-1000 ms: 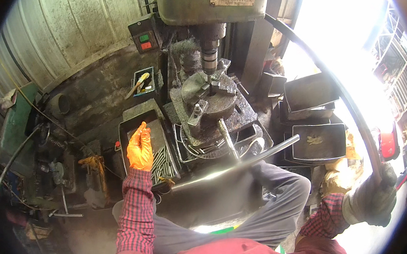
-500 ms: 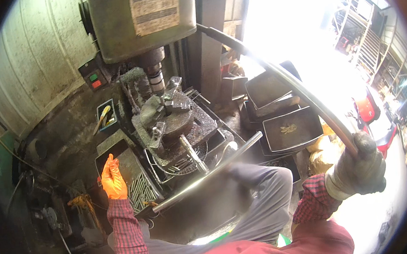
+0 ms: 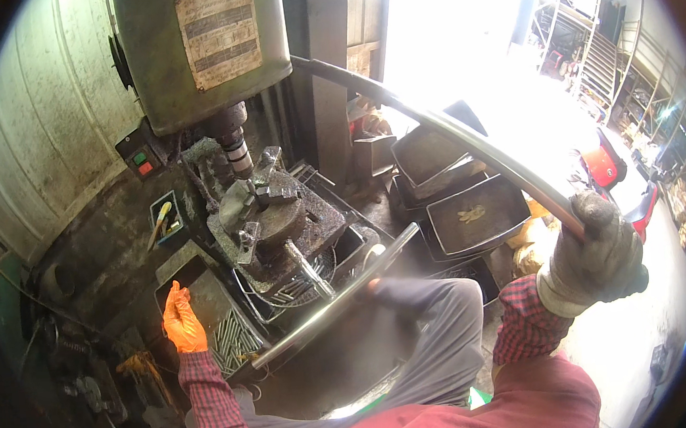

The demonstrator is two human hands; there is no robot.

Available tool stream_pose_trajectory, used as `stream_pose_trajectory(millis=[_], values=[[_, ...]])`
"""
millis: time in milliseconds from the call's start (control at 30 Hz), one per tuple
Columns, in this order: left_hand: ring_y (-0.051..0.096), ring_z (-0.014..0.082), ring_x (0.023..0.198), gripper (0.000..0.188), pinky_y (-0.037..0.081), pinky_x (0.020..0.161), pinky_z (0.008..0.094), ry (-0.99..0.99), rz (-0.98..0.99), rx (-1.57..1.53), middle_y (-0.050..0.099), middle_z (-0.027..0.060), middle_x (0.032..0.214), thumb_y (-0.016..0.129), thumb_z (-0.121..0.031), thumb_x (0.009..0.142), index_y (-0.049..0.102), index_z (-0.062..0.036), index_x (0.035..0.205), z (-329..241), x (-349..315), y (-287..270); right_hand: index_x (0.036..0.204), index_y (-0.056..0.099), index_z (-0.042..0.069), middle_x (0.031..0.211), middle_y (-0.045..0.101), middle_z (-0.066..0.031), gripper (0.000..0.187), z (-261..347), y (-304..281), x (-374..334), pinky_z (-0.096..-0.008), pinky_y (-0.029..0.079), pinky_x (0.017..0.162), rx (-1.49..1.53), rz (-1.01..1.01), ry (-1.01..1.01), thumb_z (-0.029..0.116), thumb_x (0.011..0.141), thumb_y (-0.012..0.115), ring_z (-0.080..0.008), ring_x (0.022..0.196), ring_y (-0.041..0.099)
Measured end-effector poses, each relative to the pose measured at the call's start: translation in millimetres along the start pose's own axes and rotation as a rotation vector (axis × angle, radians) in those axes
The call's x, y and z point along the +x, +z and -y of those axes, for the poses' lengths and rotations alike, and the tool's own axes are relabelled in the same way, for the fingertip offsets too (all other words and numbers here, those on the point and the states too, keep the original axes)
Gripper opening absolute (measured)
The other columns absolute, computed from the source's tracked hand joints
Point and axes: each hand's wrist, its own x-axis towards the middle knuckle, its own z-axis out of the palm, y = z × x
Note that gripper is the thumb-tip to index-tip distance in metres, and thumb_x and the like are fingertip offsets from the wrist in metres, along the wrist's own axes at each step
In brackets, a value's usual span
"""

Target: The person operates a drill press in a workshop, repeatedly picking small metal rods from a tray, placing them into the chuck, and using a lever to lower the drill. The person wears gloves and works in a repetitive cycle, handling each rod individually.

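My right hand [image 3: 599,264], in a grey work glove, is wrapped round the end of a long metal lever [image 3: 440,124]. The lever runs up to the green head [image 3: 144,93] of a drill press. Below that head, the spindle [image 3: 234,148] points down at a jawed chuck [image 3: 268,223] on a table strewn with metal shavings. My left hand [image 3: 182,321], in an orange glove, is raised beside a tray of short metal rods [image 3: 232,337]. Its fingers are pinched together; whatever may be between them is too small to make out.
A shiny steel bar [image 3: 341,294] slants across in front of the machine, above my leg. Stacked dark trays [image 3: 480,240] stand to the right. On the left are a box with green and red buttons [image 3: 140,158] and a small bin [image 3: 170,214] holding a yellow-handled tool.
The view has shifted, so the drill press sits lower and further left in the picture. My right hand keeps its grip on the lever; my left fingers stay pinched.
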Motion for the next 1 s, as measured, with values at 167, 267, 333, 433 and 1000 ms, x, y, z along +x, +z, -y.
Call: stream_pose_trajectory(millis=[167, 267, 333, 433, 1000], values=[[0.066, 0.0186, 0.115, 0.035, 0.053, 0.105, 0.0326, 0.074, 0.025, 0.046, 0.063, 0.0178, 0.146, 0.063, -0.023, 0.110, 0.068, 0.0056, 0.130, -6, -2, 5, 0.085, 0.055, 0.026, 0.069, 0.054, 0.0098, 0.025, -4, 5, 18, -0.0324, 0.038, 0.054, 0.049, -0.068, -0.017, 0.038, 0.102, 0.069, -0.0142, 0.060, 0.057], [0.066, 0.0189, 0.118, 0.045, 0.052, 0.108, 0.0333, 0.071, 0.042, 0.128, 0.063, 0.0168, 0.145, 0.062, -0.028, 0.110, 0.063, 0.0072, 0.138, -5, -5, 4, 0.072, 0.056, 0.031, 0.060, 0.052, 0.0110, 0.034, -7, 8, 26, -0.0346, 0.035, 0.046, 0.052, -0.098, -0.023, 0.041, 0.101, 0.072, -0.0145, 0.050, 0.055], [0.064, 0.0201, 0.123, 0.046, 0.051, 0.111, 0.0330, 0.027, 0.034, 0.072, 0.062, 0.0168, 0.146, 0.065, -0.025, 0.108, 0.061, 0.0077, 0.140, -2, -4, 3, 0.070, 0.059, 0.033, 0.057, 0.052, 0.0117, 0.035, -9, 10, 29, -0.0351, 0.035, 0.044, 0.150, -0.062, 0.021, 0.044, 0.100, 0.074, -0.0145, 0.047, 0.054], [0.063, 0.0216, 0.126, 0.037, 0.051, 0.114, 0.0339, -0.055, -0.015, -0.138, 0.061, 0.0178, 0.147, 0.066, -0.012, 0.106, 0.062, 0.0061, 0.138, 3, -2, 4, 0.074, 0.064, 0.035, 0.058, 0.055, 0.0127, 0.029, -11, 11, 32, -0.0343, 0.037, 0.043, 0.169, -0.039, 0.001, 0.049, 0.098, 0.075, -0.0143, 0.048, 0.056], [0.064, 0.0213, 0.124, 0.035, 0.054, 0.112, 0.0322, -0.112, -0.065, -0.155, 0.062, 0.0184, 0.146, 0.065, -0.009, 0.106, 0.062, 0.0065, 0.137, -6, -2, 9, 0.078, 0.069, 0.030, 0.058, 0.059, 0.0106, 0.028, -27, 25, 44, -0.0290, 0.043, 0.041, 0.089, -0.046, -0.127, 0.049, 0.097, 0.076, -0.0108, 0.046, 0.058]])
